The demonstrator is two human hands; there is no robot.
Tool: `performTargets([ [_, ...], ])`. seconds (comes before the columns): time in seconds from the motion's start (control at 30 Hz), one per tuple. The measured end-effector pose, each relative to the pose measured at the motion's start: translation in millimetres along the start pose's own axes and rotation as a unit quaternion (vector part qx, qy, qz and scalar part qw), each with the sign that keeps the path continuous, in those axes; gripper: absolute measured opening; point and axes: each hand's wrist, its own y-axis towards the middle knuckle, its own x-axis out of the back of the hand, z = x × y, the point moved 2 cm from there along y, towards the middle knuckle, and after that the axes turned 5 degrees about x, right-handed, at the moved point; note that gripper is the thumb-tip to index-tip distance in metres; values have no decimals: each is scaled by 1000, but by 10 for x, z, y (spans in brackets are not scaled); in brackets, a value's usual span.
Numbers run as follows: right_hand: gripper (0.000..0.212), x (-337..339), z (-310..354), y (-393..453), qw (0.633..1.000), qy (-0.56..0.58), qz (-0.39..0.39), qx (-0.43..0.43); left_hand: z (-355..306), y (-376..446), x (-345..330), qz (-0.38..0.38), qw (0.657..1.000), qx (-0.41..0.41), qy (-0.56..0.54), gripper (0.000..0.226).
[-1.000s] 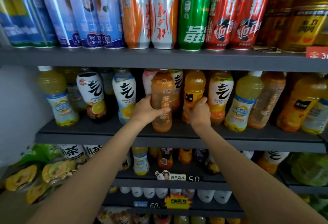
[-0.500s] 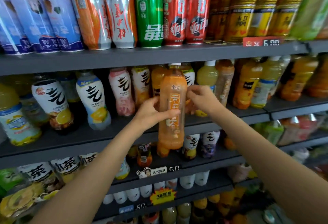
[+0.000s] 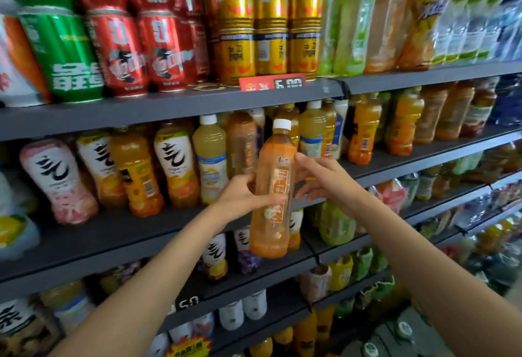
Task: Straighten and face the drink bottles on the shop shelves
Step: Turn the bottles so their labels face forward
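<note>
An orange tea bottle [image 3: 273,187] with a white cap is out in front of the shelves, upright, its label turned slightly right. My left hand [image 3: 243,201] grips its middle from the left, thumb across the front. My right hand [image 3: 322,178] is at the bottle's right side with fingers spread, fingertips touching its upper part. Behind it, the middle shelf [image 3: 113,232] carries a row of juice and tea bottles, among them a pale yellow bottle [image 3: 210,158] with a white cap and an amber bottle [image 3: 243,141].
The top shelf [image 3: 169,108] bears green, red and gold cans [image 3: 271,25] and, to the right, tall green and orange bottles. A red price tag [image 3: 272,83] hangs on its edge. Lower shelves [image 3: 254,280] hold more small bottles. The shelving runs on to the right.
The orange bottle has come off the middle shelf in my left hand and moved right and outward. My right hand left the shelf bottle and came to this one. My view swung right.
</note>
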Motion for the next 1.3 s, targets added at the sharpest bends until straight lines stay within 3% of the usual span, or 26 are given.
performTargets([
  [0.2, 42, 1347, -270, 115, 999, 26, -24, -16, -527, 746, -1167, -21, 1000, -15, 12, 61],
  [0.4, 48, 2338, -353, 220, 999, 17, -17, -32, -910, 1324, -1943, -27, 999, -8, 33, 43],
  [0.5, 48, 2549, -433, 273, 998, -49, 21, -29, -978, 1573, -2131, -62, 996, -6, 61, 47],
  [0.6, 34, 2683, -516, 330, 995, -73, 62, -24, -1044, 1793, -2255, -81, 993, 12, 89, 64],
  [0.7, 33, 2909, -517, 408, 995, -78, 67, -14, -1118, 1971, -2352, -59, 996, -2, 63, 48],
  [0.77, 47, 3089, -514, 454, 993, -89, 73, -14, -1173, 2066, -2449, -36, 998, -10, 43, 58],
  [0.83, 51, 3253, -542, 501, 993, -89, 75, -21, -1207, 2155, -2573, -26, 999, -17, 37, 51],
  [0.93, 46, 3441, -598, 612, 993, -89, 78, -5, -1241, 2279, -2777, -42, 993, -51, 101, 48],
  [1.03, 37, 3561, -670, 775, 993, -102, 50, 15, -1246, 2413, -2931, -95, 974, -66, 194, 61],
  [1.13, 29, 3734, -744, 973, 991, -133, 18, 30, -1247, 2617, -3053, -117, 975, -49, 184, 66],
  [1.23, 39, 4047, -803, 1108, 975, -209, -2, 71, -1314, 2868, -3305, -105, 978, -59, 169, 63],
  [1.3, 34, 4348, -840, 1155, 952, -283, -34, 110, -1415, 3037, -3518, -65, 984, -90, 141, 60],
])
